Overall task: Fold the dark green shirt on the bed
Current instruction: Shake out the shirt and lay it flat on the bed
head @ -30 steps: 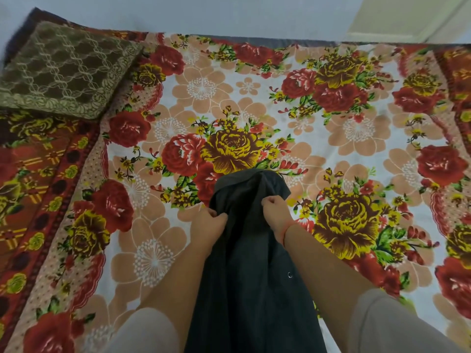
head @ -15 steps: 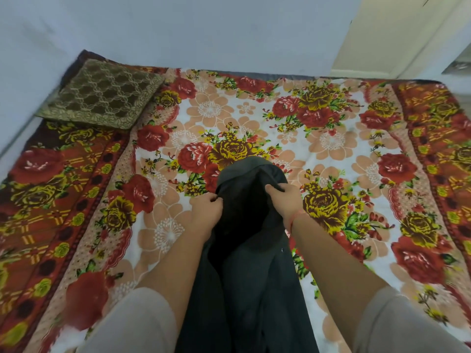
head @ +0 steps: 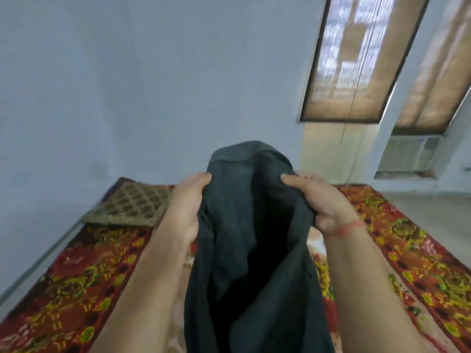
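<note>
While the shirt (head: 244, 225) hangs in the air above the bed (head: 76, 289), both of the person's 2 hands grip its upper edge. Left hand (head: 187, 210) is closed on the fabric at the left side, right hand (head: 316, 200) closed on it at the right, a red thread (head: 349, 228) around that wrist. Dark green cloth bunches between them and drops toward the bed's near edge. A brown patterned pillow (head: 132, 205) lies at the bed's far left corner.
</note>
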